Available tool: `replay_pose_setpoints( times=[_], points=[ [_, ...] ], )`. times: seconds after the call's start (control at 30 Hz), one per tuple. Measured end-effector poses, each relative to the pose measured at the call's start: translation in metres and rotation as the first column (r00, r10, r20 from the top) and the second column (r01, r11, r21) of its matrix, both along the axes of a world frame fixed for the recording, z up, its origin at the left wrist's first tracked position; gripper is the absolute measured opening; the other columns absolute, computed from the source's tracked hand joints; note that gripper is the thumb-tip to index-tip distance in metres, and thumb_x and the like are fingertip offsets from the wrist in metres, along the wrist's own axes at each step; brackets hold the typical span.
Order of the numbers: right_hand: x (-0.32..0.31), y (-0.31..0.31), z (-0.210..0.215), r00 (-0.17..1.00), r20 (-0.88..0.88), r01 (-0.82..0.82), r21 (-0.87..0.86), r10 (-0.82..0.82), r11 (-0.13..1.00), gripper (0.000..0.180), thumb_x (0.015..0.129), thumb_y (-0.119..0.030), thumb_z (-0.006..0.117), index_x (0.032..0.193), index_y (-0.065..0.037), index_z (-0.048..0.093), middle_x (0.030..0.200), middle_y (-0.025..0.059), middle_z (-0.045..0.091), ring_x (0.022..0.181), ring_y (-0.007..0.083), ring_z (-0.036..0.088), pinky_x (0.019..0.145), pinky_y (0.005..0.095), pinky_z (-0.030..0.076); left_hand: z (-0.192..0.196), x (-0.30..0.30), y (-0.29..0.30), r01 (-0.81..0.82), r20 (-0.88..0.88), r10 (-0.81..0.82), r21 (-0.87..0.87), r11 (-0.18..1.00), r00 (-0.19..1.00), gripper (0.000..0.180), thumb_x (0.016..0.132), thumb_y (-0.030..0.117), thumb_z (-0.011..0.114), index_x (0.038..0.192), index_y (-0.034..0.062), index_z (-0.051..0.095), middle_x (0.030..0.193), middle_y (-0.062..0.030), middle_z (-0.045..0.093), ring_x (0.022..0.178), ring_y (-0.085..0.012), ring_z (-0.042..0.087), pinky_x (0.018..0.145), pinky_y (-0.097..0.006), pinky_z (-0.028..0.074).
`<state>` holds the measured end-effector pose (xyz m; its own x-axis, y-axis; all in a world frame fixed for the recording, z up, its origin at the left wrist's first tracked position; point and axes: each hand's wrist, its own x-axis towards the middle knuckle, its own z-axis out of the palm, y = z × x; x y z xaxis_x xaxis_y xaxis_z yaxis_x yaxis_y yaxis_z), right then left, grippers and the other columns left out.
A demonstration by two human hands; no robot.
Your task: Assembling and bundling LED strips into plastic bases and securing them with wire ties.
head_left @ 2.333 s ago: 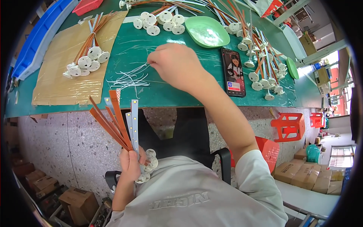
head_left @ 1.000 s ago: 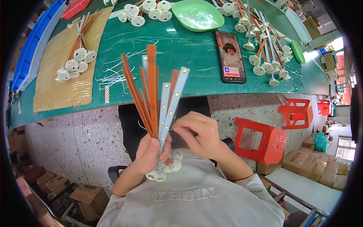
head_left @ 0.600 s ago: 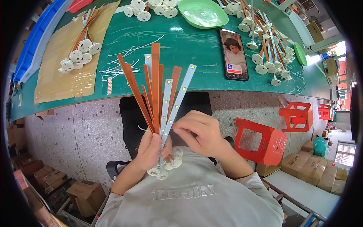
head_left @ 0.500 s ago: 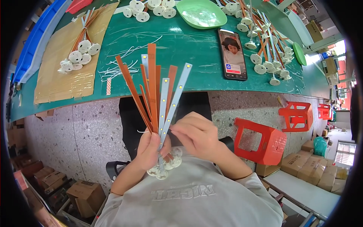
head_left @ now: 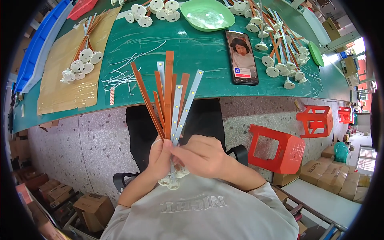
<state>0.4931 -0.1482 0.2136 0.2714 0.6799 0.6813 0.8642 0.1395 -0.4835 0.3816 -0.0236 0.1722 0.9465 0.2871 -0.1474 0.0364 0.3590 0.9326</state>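
Note:
Upright above my lap stands a bundle of LED strips (head_left: 176, 109), some pale with yellow LEDs, others showing orange-brown backs. My left hand (head_left: 159, 159) is closed round its lower part. White round bases (head_left: 173, 185) at the strips' lower ends stick out below my hands, partly hidden. My right hand (head_left: 203, 155) is closed, its fingertips pressed to the strips beside my left thumb; anything pinched there is hidden. Beyond the bundle, thin white ties (head_left: 125, 78) lie loose on the green table (head_left: 192, 60).
A tied strip bundle (head_left: 85, 60) rests on cardboard (head_left: 50, 90) at left, by a blue tray (head_left: 37, 54). A phone (head_left: 242, 60) and a green bowl (head_left: 210, 29) holding clear pieces lie ahead. More strips (head_left: 282, 60) are at right. Red stools (head_left: 289, 151) stand on the floor.
My right hand has moved left and down onto the bundle, beside my left thumb. The white tie end that showed left of the bundle is now hardly visible. The bundle has shifted slightly.

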Motion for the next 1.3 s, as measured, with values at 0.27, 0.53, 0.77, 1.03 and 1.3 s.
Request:
replay_pose_setpoints(
  times=[0.27, 0.53, 0.77, 1.03, 1.3],
  points=[
    [0.013, 0.013, 0.028, 0.985, 0.051, -0.136, -0.366, 0.166, 0.921, 0.041, 0.067, -0.006, 0.067, 0.107, 0.003, 0.061, 0.076, 0.0060, 0.051, 0.071, 0.0201, 0.058, 0.057, 0.0290, 0.050, -0.012, -0.007, -0.004, -0.015, 0.022, 0.012, 0.111, 0.994, 1.000, 0.021, 0.103, 0.015, 0.036, 0.114, 0.0022, 0.049, 0.106, -0.0088, 0.057, 0.092, -0.0135, 0.058, 0.077, -0.029, 0.049],
    [0.015, 0.017, 0.016, 0.950, -0.120, -0.311, -0.380, 0.287, 0.871, 0.043, 0.066, -0.006, 0.067, 0.107, 0.003, 0.059, 0.081, 0.0084, 0.054, 0.078, 0.0246, 0.060, 0.065, 0.0345, 0.053, -0.008, -0.012, 0.004, 0.050, 0.107, -0.091, 0.337, 0.940, 0.990, 0.024, 0.099, 0.006, 0.032, 0.096, -0.0028, 0.053, 0.077, -0.0104, 0.061, 0.063, -0.0160, 0.061, 0.056, -0.028, 0.046],
    [0.013, 0.017, 0.015, 0.950, -0.002, -0.276, -0.467, 0.311, 0.840, 0.029, 0.065, -0.009, 0.068, 0.092, -0.001, 0.059, 0.082, 0.0063, 0.055, 0.079, 0.0216, 0.060, 0.063, 0.0311, 0.053, -0.011, -0.007, 0.021, 0.220, 0.214, -0.378, 0.525, 0.822, 0.901, 0.019, 0.092, 0.000, 0.041, 0.102, -0.0038, 0.057, 0.088, -0.0147, 0.064, 0.078, -0.0204, 0.066, 0.065, -0.033, 0.050],
    [0.019, 0.012, -0.006, 0.978, 0.027, -0.190, -0.313, 0.209, 0.930, 0.028, 0.061, -0.009, 0.069, 0.085, -0.003, 0.058, 0.075, 0.0047, 0.053, 0.071, 0.0197, 0.059, 0.055, 0.0306, 0.051, -0.017, -0.005, 0.012, 0.176, -0.031, -0.190, -0.262, 0.949, 0.981, 0.035, 0.091, 0.002, 0.055, 0.125, 0.0003, 0.046, 0.096, -0.0101, 0.062, 0.080, -0.0176, 0.065, 0.065, -0.026, 0.052],
    [0.033, 0.004, -0.006, 0.943, -0.233, -0.256, -0.057, 0.237, 0.965, 0.034, 0.058, -0.002, 0.074, 0.090, 0.000, 0.063, 0.079, 0.0074, 0.063, 0.068, 0.0239, 0.062, 0.057, 0.0323, 0.050, -0.008, 0.008, 0.013, 0.274, 0.147, -0.234, -0.390, 0.879, 0.961, 0.038, 0.088, 0.001, 0.061, 0.124, 0.0017, 0.048, 0.098, -0.0086, 0.061, 0.086, -0.0158, 0.064, 0.071, -0.029, 0.053]
  ],
)
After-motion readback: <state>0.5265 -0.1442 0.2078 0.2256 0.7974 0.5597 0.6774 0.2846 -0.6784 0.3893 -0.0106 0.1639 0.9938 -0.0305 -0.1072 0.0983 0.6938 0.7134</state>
